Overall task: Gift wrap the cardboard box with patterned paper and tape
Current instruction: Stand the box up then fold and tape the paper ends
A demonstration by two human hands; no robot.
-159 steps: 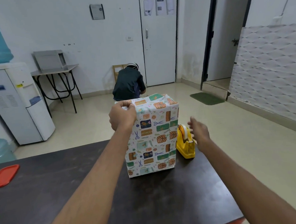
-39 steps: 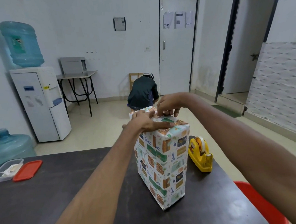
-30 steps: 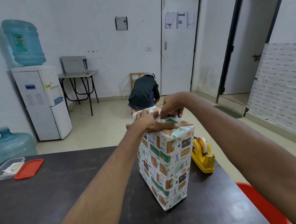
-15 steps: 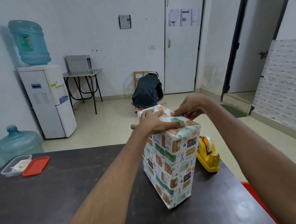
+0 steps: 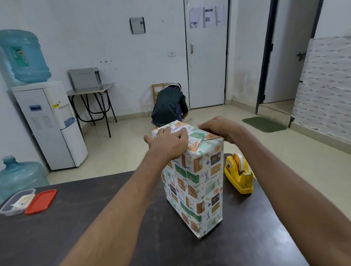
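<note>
A tall box wrapped in patterned paper (image 5: 196,185) stands upright on the dark table (image 5: 94,230), turned with one corner toward me. My left hand (image 5: 168,142) lies flat on its top, fingers spread over the folded paper flaps. My right hand (image 5: 221,129) presses on the top's right edge, its fingers curled over the side. A yellow tape dispenser (image 5: 240,175) with a white roll sits on the table just right of the box.
At the table's left edge a clear plastic container (image 5: 16,202) lies beside its red lid (image 5: 41,201). Beyond the table stand a water dispenser (image 5: 48,124), a spare bottle (image 5: 17,177) and a small metal table (image 5: 92,90). A person (image 5: 169,106) crouches near the door.
The view has shifted slightly. My right hand slid from the middle of the box top to its right edge. My left hand stayed flat on the top.
</note>
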